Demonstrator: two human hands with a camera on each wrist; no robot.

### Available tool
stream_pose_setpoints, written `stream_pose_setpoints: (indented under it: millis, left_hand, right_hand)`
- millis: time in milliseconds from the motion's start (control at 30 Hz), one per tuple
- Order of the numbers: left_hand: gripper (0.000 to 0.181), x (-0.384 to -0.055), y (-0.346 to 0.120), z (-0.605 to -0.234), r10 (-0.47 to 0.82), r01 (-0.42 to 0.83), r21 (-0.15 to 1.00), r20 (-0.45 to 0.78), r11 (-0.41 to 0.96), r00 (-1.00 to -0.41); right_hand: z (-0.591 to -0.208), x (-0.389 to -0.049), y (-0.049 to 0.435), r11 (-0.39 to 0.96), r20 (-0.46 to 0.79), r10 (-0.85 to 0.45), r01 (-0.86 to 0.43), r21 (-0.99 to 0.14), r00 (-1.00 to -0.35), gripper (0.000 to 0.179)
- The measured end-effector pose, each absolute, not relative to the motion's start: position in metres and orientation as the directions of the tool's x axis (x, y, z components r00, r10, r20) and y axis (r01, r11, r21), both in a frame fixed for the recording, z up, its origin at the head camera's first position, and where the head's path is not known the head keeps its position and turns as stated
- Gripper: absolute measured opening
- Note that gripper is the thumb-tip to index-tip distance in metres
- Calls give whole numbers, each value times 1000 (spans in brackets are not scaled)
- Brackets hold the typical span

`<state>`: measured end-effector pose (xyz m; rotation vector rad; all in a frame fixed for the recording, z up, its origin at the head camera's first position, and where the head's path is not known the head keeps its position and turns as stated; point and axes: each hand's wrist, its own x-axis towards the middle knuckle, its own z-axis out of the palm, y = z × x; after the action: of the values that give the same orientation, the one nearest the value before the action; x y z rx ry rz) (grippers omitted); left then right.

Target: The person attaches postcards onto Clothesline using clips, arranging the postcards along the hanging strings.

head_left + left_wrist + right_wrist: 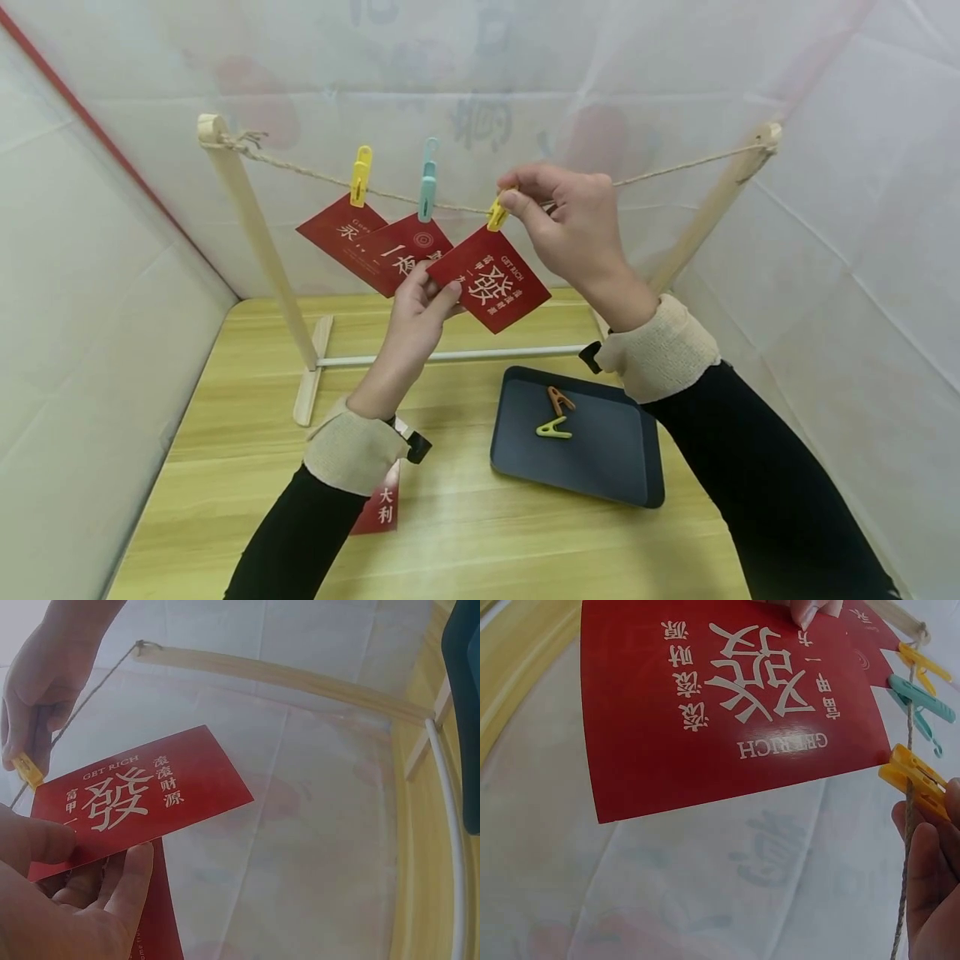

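My left hand [420,310] pinches the left corner of a red card [501,292] printed with white characters and "GET RICH". At the card's top corner, my right hand [573,218] pinches a yellow clothespin [497,215] that sits over the twine [465,208]. In the right wrist view, the tip of that yellow clothespin [915,780] meets the card's corner. Two more red cards hang to the left: one from a yellow clothespin [361,177], the other from a light blue clothespin [428,183]. My left fingers partly cover the middle card [397,250].
A wooden post [258,250] on the left and another post [708,208] on the right hold the twine. A white rod [480,354] runs low between them. The dark tray [600,475] contains an orange clip [560,400] and a green clip [553,428]. Another red card [382,508] lies under my left forearm.
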<state>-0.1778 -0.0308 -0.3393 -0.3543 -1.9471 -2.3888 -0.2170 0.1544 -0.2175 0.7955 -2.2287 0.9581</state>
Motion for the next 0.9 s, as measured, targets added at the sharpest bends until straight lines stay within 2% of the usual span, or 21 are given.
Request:
stream_pose_setpoints:
  millis: [167,400,900]
  left_hand:
    - [34,-177,-32,-337,108,175,963,200,-206,-974]
    - [34,-177,-32,-337,109,154,965,180,-213,-978]
    - [32,-177,-31,-337,119,159,964,187,-213,-975]
  right_hand:
    - [-216,-216,155,557,707,-301,-720,-415,-640,15]
    - [-215,-213,155,574,663,-295,-682,-452,-688,14]
    - [-217,-217,156,635,599,-338,-646,-425,-726,19]
